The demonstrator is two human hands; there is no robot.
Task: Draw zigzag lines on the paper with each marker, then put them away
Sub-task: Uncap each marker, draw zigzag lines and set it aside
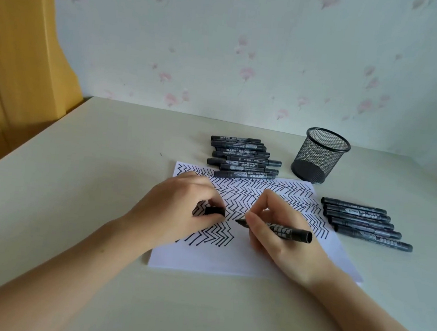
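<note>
pinching an uncapped black marker (283,229) between curled fingers, its tip on the zigzag-covered paper (230,257), the right hand (283,233) rested on that paper, while the left hand (178,209), also on the paper, gripped the cap (215,211) in its fingertips.

The white paper (230,257) lies flat on the table and its far two thirds are covered with rows of black zigzag lines, while the near part is blank. One black marker (283,230) without cap is held low over the middle of the paper, with its tip to the left, and its black cap (215,211) is just beside it. A pile of capped black markers (242,158) lies at the far edge of the paper, a row of five markers (366,223) lies right of it, and the black mesh pen holder (319,156) stands upright behind the paper.
</note>
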